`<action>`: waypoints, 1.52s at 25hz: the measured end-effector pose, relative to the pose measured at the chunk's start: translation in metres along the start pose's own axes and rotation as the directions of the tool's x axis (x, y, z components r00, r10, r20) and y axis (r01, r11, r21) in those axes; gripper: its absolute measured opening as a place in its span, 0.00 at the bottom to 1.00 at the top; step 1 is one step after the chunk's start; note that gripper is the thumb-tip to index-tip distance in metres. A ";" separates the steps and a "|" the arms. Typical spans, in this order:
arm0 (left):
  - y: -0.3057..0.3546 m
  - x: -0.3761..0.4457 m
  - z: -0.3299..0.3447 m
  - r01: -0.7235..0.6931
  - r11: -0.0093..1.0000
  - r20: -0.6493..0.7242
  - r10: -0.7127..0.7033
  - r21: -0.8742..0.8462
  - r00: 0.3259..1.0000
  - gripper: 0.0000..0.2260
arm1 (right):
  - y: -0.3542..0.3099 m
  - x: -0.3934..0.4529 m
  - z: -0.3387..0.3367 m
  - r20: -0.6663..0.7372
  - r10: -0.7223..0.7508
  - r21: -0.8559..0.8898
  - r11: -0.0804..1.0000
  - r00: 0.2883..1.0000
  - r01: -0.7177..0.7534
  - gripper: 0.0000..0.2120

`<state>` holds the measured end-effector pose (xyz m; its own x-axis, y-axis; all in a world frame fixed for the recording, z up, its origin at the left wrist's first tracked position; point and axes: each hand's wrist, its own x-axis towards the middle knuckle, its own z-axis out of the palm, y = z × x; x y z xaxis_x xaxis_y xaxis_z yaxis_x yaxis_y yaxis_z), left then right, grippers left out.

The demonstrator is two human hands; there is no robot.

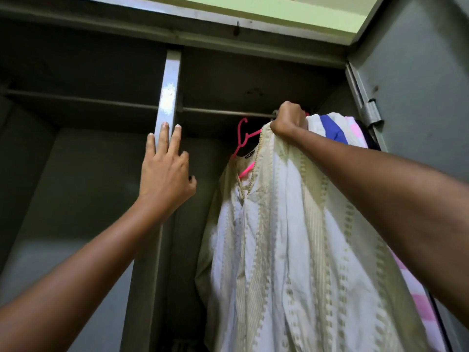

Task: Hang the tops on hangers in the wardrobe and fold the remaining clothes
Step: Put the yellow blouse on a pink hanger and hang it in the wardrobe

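Rail: rod (223,112) crosses the right bay of the wardrobe (253,72) just under its top; the stretch from the divider to my right fist is bare.
Divider: grey upright post (168,97) stands between the two bays, its front edge facing me.
My left hand (165,171): fingers straight and spread, fingertips resting on the post, holding nothing.
My right hand (289,121): clenched in a fist up at the rod, gripping the top of the cream top and, as far as I can tell, the hanger under it.
Cream top (284,250): hangs long from my fist on a pink hanger (242,138); the hanger's hook is just left of my fist, below the rod and not over it.
Crowded side: white-and-blue garment (330,125) and pink striped garment (355,133) are packed against the right wall, touching the cream top.
Door: open door (418,85) and its hinge (371,114) bound the right edge.
Left bay: second rod (81,99), dim space below.
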<state>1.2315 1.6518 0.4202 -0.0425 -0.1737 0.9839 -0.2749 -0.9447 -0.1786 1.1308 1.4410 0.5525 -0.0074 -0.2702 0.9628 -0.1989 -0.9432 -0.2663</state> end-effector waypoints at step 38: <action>-0.002 -0.006 -0.009 -0.048 0.998 0.055 0.049 -0.036 0.997 0.15 | 0.017 -0.001 -0.032 -0.066 0.113 -0.050 0.992 0.991 -0.116 0.10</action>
<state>1.2236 1.6572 0.4145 -0.0031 -0.2352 0.9719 -0.3067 -0.9249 -0.2248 1.0962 1.4315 0.5484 -0.0946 -0.3612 0.9277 -0.2450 -0.8947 -0.3734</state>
